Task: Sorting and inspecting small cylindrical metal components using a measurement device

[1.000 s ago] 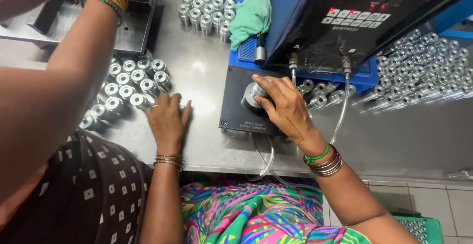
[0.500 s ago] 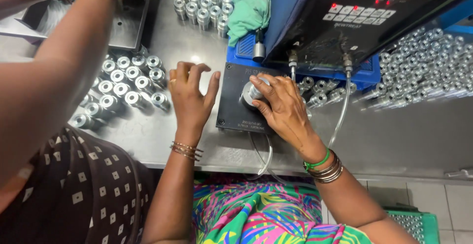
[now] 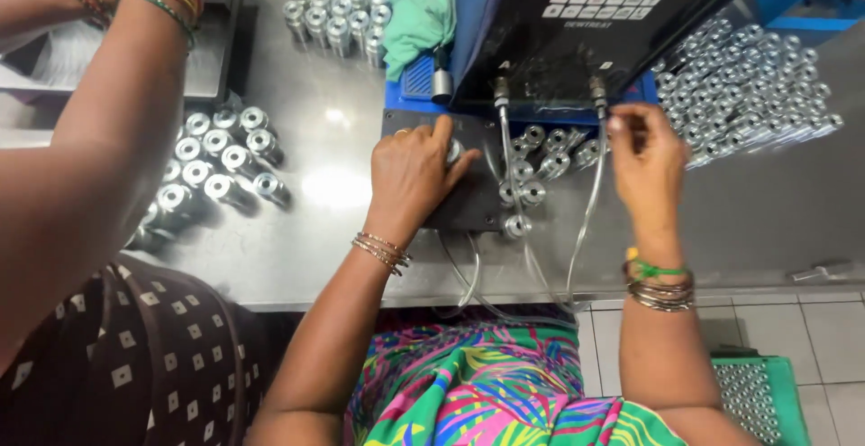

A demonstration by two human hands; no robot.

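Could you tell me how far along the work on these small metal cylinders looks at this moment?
Done: unclear; one heap of metal cylinders lies right of the black machine, and nothing marks it finished. In hand: the left hand rests on a part at the dark fixture plate; the right hand is raised beside a clear tube. Left: perhaps the upright batches on the left.

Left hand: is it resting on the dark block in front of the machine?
Yes, the left hand lies flat on the dark block, covering a metal part at its fingertips.
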